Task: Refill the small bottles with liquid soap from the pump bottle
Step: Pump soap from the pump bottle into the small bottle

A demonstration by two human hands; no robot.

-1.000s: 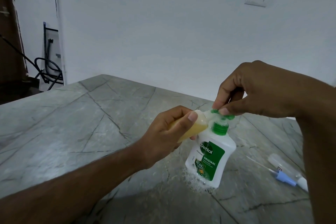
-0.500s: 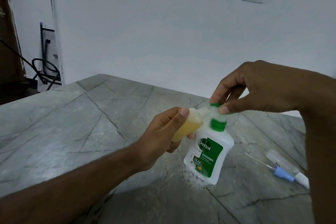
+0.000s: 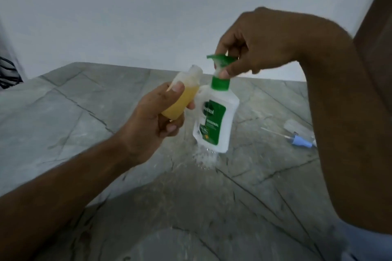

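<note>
My left hand [image 3: 156, 116] grips a small clear bottle [image 3: 184, 93] partly full of yellow soap, tilted with its open neck up and to the right. A white pump bottle [image 3: 218, 116] with a green label stands tilted on the grey marble table [image 3: 63, 116]. Its green pump head [image 3: 220, 60] is raised, just right of the small bottle's neck. My right hand [image 3: 254, 44] pinches the pump head from above, thumb under it.
To the right on the table lie a second small clear bottle [image 3: 298, 127] and a blue spray cap with a thin white tube [image 3: 301, 141]. A bright patch of scattered light lies at the pump bottle's base [image 3: 205, 158]. A white wall stands behind.
The pump head has risen and my right hand has lifted with it. The small bottle's neck has come away from the spout. The view has shifted and tipped down.
</note>
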